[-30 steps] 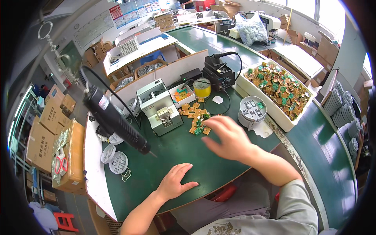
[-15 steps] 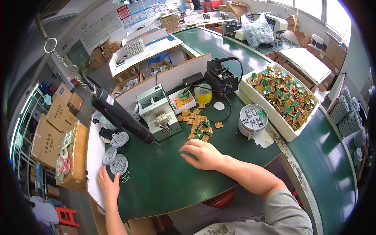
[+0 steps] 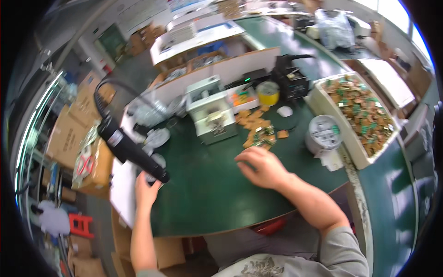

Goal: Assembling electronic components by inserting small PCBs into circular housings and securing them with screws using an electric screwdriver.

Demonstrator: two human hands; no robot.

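Observation:
My left hand [image 3: 146, 191] rests at the left edge of the green bench, thumb and fingers apart and apparently holding nothing. Just beyond it lies a round grey plastic housing [image 3: 158, 160], partly covered by the hanging black electric screwdriver [image 3: 134, 150]. Another grey housing [image 3: 158, 137] is farther back. My right hand [image 3: 263, 167] is over the middle of the bench, loosely bent and open, thumb apart from the fingers. Close beyond its fingertips is a loose pile of small circuit boards [image 3: 260, 137]. Motion blurs the picture.
A grey-white bench machine [image 3: 211, 113] stands behind the work area. Beside it are a small tray of coloured parts [image 3: 242, 98], a yellow reel [image 3: 267, 93] and a black soldering station [image 3: 290, 81]. At right are a round housing stack [image 3: 324, 134] and a white box of boards [image 3: 364, 159].
The whole view has shifted, so the bench appears higher and farther right. The screwdriver has swung across the left housing, near my left hand. Both hands keep roughly their places on the bench.

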